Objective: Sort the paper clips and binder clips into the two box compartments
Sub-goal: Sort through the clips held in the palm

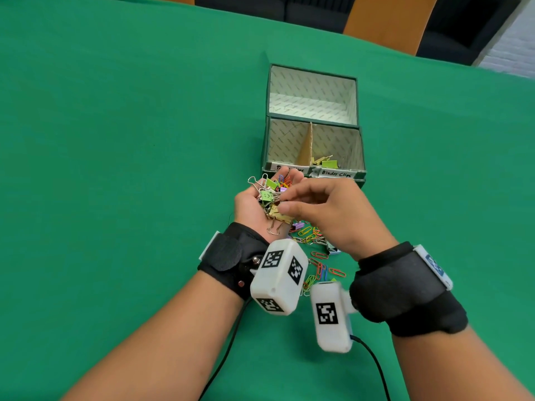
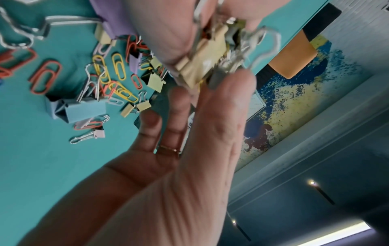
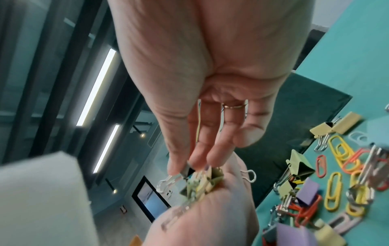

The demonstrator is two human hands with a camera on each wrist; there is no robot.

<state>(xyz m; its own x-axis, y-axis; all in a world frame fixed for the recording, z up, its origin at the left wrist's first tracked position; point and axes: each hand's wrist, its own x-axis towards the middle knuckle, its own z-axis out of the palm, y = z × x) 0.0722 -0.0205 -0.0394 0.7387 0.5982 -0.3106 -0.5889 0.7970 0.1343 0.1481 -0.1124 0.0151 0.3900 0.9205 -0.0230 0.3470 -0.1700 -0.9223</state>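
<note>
My left hand point(image 1: 249, 206) is palm up in front of the green box point(image 1: 359, 157), cupped round a heap of binder clips and paper clips point(image 1: 270, 195). My right hand point(image 1: 289, 201) hovers over it, and its fingertips point(image 3: 183, 164) touch a small binder clip on top of the heap point(image 3: 200, 183); the thumb stands apart. The box has a left compartment point(image 1: 285, 143) labelled for paper clips and a right one point(image 1: 338, 146) holding a few binder clips point(image 1: 325, 162). The left floor is hidden. More loose clips point(image 1: 308, 235) lie on the cloth beneath my hands.
The box lid point(image 1: 312, 91) stands open behind the compartments. Coloured paper clips point(image 1: 321, 267) trail toward me between my wrists. The green cloth point(image 1: 130, 140) stretches wide to the left, and chairs point(image 1: 388, 21) stand beyond the far table edge.
</note>
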